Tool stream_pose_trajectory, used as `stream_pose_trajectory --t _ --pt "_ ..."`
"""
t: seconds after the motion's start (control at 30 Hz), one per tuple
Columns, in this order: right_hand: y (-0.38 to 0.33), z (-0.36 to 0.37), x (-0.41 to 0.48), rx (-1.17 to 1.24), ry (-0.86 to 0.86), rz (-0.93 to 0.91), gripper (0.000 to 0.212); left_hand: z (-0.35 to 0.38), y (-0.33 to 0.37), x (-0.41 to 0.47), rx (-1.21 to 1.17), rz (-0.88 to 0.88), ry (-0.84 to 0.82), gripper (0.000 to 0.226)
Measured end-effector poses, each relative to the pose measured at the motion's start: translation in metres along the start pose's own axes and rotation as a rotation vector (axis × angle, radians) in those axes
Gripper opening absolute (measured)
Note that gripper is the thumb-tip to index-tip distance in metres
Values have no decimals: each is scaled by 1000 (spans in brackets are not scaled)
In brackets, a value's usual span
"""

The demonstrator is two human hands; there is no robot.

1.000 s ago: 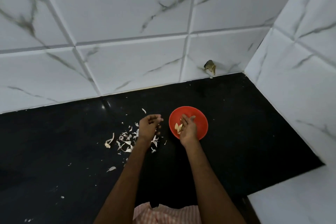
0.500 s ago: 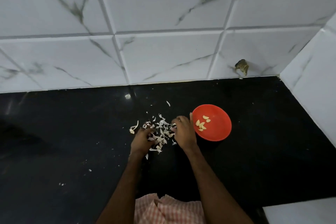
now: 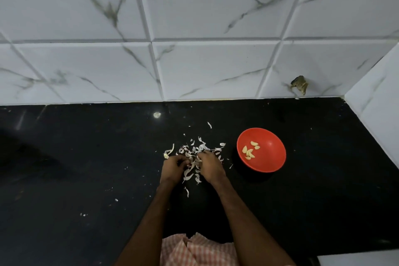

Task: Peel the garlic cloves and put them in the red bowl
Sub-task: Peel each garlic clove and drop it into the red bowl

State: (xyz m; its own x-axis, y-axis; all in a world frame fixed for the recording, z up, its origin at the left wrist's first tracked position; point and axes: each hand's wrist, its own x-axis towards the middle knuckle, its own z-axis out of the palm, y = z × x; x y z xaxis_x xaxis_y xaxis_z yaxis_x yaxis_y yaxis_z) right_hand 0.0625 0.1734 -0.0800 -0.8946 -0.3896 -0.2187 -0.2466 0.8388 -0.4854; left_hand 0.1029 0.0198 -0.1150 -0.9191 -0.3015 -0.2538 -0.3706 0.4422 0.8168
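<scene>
Grip of left hand (image 3: 172,167), right hand (image 3: 212,166) unclear

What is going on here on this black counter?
A person is peeling garlic. Both hands, the left hand and the right hand, are down in a pile of garlic skins on the counter; whether they hold a clove is hidden. Several peeled cloves already lie in the red bowl, to the right of the pile.

Red bowl (image 3: 272,158), upright, pale peeled garlic cloves (image 3: 248,152) inside (toward its left side)
</scene>
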Motion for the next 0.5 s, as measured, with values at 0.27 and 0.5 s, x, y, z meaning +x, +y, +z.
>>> stream_pose_trajectory --t 0.27,0.5 --pt "-4 -4 9 -164 162 8 31 -9 -3 1 83 -32 15 16" --pt "-15 7 4 -53 -136 -276 26 -16 -16 1 -36 -122 122 22"
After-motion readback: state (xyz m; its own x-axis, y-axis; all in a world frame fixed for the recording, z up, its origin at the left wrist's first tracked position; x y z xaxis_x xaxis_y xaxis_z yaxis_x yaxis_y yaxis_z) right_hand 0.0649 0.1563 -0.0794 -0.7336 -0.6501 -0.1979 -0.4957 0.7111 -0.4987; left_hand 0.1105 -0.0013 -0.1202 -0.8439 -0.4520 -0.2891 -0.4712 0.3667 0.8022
